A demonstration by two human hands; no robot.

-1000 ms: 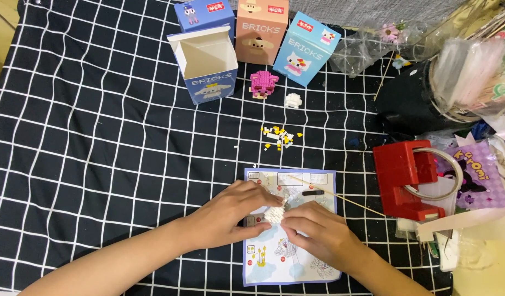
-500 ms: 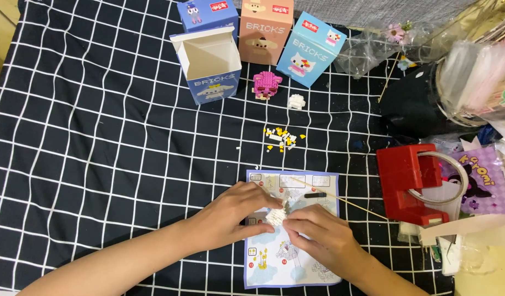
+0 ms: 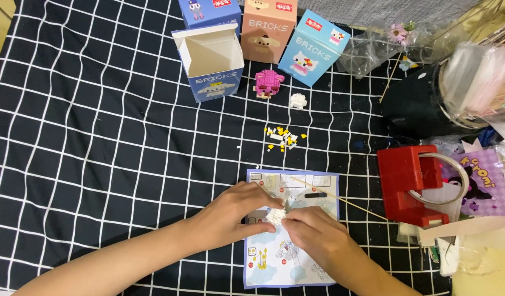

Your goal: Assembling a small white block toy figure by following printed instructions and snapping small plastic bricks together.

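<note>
Both my hands meet over a printed instruction sheet (image 3: 310,186) lying on the black grid cloth (image 3: 99,142). My left hand (image 3: 236,211) and my right hand (image 3: 312,233) pinch a small white brick build (image 3: 275,215) between their fingertips. A scatter of tiny white and yellow bricks (image 3: 282,138) lies above the sheet. Farther up stand a finished pink brick figure (image 3: 267,82) and a small white brick piece (image 3: 298,101). A thin wooden stick (image 3: 351,203) lies across the sheet's right side.
An open blue box (image 3: 211,63) stands at the top, with a second blue box (image 3: 208,12), a peach box (image 3: 266,27) and a light-blue box (image 3: 312,49) behind it. A red tape dispenser (image 3: 411,183), a purple bag (image 3: 483,183) and plastic bags (image 3: 472,77) crowd the right.
My hands stay together on the white build, with only small finger shifts. The view has tilted slightly, so the objects sit a little lower in the picture.
</note>
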